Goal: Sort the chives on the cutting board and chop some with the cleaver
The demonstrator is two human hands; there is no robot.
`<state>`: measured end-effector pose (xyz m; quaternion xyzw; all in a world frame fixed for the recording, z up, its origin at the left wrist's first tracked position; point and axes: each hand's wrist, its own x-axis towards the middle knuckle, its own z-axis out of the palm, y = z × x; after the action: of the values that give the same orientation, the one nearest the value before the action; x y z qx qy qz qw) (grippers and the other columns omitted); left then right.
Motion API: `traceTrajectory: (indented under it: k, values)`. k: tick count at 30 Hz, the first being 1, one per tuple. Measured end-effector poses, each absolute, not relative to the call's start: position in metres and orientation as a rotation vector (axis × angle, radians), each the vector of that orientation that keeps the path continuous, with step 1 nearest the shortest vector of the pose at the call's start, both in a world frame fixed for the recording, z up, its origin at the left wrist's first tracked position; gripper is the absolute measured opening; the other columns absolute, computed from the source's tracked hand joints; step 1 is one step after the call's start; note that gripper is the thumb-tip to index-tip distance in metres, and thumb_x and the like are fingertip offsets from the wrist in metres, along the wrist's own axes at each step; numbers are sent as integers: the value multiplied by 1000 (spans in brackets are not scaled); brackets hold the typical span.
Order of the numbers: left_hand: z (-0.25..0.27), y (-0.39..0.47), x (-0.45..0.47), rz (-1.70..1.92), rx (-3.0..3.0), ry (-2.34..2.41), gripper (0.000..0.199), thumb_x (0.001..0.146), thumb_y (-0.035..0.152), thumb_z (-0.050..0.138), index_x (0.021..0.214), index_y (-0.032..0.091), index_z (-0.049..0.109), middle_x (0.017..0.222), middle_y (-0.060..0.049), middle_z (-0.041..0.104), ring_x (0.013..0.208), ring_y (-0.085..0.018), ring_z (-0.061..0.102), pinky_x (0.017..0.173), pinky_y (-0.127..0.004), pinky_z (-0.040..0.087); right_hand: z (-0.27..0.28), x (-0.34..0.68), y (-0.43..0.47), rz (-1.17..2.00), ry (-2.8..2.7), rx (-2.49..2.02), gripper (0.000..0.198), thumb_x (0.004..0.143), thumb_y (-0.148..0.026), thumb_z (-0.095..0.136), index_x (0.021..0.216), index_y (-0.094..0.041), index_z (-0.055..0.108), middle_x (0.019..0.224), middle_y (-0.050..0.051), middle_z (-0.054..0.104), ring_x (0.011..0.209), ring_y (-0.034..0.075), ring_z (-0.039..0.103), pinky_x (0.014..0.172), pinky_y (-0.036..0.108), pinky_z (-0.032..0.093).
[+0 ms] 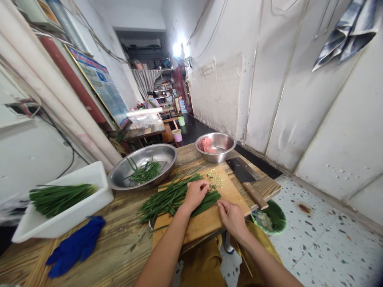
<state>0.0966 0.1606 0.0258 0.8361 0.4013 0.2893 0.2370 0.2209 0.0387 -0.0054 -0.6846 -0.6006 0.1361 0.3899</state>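
A bundle of garlic chives [170,195] lies across the wooden cutting board [235,197], its leaves reaching past the board's left edge. My left hand [196,194] is on top of the bundle, fingers curled in and closed on chives. Just right of the bundle's near end, my right hand [231,215] is closed in a pinch; what its fingertips hold is too small to make out. A thin yellowish strand [243,259] hangs below my right wrist. Small cut pale pieces [217,178] are scattered on the board's far part.
A cleaver [243,171] lies right of the board. Behind stand a steel bowl [220,153] with pink meat and a wide steel basin [119,179] with chives. Left are a white tub [104,191] of chives and a blue glove [76,247]. A green basket [279,219] sits below, right.
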Motion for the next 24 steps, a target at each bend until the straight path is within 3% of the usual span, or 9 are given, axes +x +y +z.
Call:
traceTrajectory:
  k: [24]
  values:
    - [23,163,97,779,2251,1165,21,77,22,47,71,18,67,69,0,68,69,-14,58,74,-26,40,-6,221,38,347,-1521,-1720,32,88,-25,38,93,-17,68,81,6,72,75,19,67,68,23,46]
